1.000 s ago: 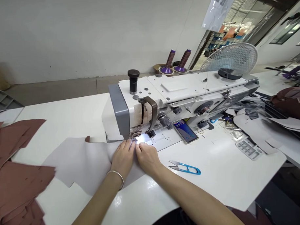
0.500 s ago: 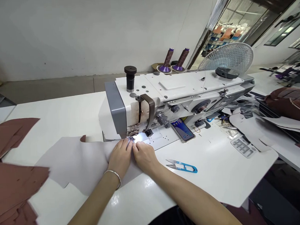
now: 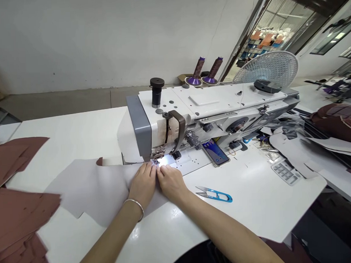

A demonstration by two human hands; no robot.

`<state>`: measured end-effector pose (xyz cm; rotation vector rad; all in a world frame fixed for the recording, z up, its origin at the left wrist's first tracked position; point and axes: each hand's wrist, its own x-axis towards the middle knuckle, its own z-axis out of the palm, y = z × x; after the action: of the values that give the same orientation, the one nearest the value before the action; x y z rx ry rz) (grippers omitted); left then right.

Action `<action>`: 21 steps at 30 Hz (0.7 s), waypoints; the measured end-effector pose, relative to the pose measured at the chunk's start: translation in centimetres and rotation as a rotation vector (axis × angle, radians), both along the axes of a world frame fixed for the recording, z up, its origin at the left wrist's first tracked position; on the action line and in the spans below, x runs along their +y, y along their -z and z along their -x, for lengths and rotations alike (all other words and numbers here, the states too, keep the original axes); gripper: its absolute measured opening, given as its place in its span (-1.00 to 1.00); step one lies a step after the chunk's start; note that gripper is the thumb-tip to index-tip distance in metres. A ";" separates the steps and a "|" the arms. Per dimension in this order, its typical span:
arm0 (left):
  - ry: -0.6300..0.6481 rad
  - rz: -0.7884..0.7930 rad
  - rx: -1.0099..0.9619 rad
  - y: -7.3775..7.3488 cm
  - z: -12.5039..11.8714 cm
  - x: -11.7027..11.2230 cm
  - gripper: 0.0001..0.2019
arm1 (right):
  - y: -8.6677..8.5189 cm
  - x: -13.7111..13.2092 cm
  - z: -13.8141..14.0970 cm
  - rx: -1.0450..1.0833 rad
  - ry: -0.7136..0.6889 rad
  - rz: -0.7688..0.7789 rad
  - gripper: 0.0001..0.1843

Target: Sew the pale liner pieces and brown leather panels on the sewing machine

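A white sewing machine (image 3: 174,104) stands in front of me with its needle light lit. Under its presser foot (image 3: 156,161) lies the edge of a grey sheet of material (image 3: 108,191), which curls up on the left and shows a brown underside at one corner. My left hand (image 3: 143,182), with a bangle on the wrist, presses on the sheet close to the foot, fingers together and closed on it. Right beside it, my right hand (image 3: 171,181) has its fingers curled and pinched on the sheet's edge. The fingertips partly hide the stitching spot.
Stacked brown pieces (image 3: 25,205) lie at the left. Blue thread snips (image 3: 215,194) rest right of my right hand, and a phone (image 3: 215,152) lies by the machine. Two thread cones (image 3: 197,72) and a fan (image 3: 267,69) stand behind. Scraps (image 3: 294,150) lie at the right.
The whole view has shifted slightly, so everything sits a little further right. Both hands stay on the sheet by the presser foot, with hardly any visible movement of the material.
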<state>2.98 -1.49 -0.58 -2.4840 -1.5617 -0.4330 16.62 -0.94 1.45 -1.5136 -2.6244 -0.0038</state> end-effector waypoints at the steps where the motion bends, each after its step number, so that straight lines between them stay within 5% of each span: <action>1: -0.004 0.000 0.006 0.0 -0.1 -0.1 -0.66 | 0.0 0.0 0.0 -0.010 -0.021 0.002 -0.81; 16: -0.042 0.037 0.004 0.3 -0.2 -0.3 -0.57 | -0.3 0.6 0.2 -0.059 -0.068 0.013 -0.80; 21: -0.208 -0.029 0.060 -0.6 -1.5 -1.4 -0.62 | 0.0 0.9 0.2 -0.040 -0.071 -0.015 -0.81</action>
<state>4.46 -2.88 -0.02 -2.2600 -1.7526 -0.3427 16.44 -0.08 1.45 -1.4291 -2.7018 -0.0478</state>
